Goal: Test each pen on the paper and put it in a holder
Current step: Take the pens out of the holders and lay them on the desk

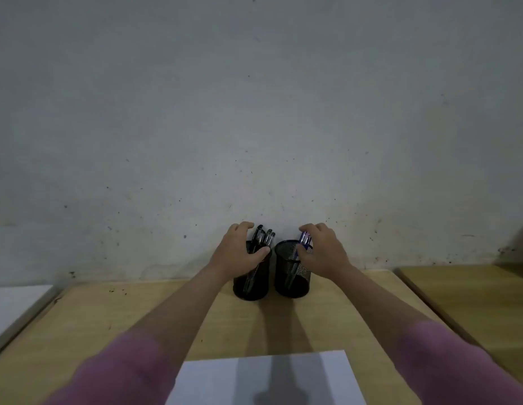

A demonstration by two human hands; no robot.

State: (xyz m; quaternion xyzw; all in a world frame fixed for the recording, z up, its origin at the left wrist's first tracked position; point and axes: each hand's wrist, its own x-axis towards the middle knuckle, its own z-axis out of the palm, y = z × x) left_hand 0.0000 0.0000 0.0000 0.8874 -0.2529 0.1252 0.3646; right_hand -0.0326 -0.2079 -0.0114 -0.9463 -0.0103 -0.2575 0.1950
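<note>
Scuffed grey-white wall [254, 112] fills most of the view, with a light wooden desk [108, 317] pushed up against it. Right at the wall sit two black wire-mesh cylinder pen holders: left mesh holder [251, 283] has a bunch of dark pens [264, 236] sticking out, and right mesh holder [292, 276], just beside it, has a purple-capped pen [304, 239]. Left hand [237, 252] is curled loosely around the left holder's rim, thumb on the front edge. Right hand [324, 252] has fingers cupped around that purple pen's top; can't tell if it's actually pinched or just touched. White sheet of paper [263, 378] lies on the near side of the holders, and it looks unmarked, so I'd guess testing hasn't really started, or can't be seen. Another white sheet [15, 305] sits far left of the holders.
</note>
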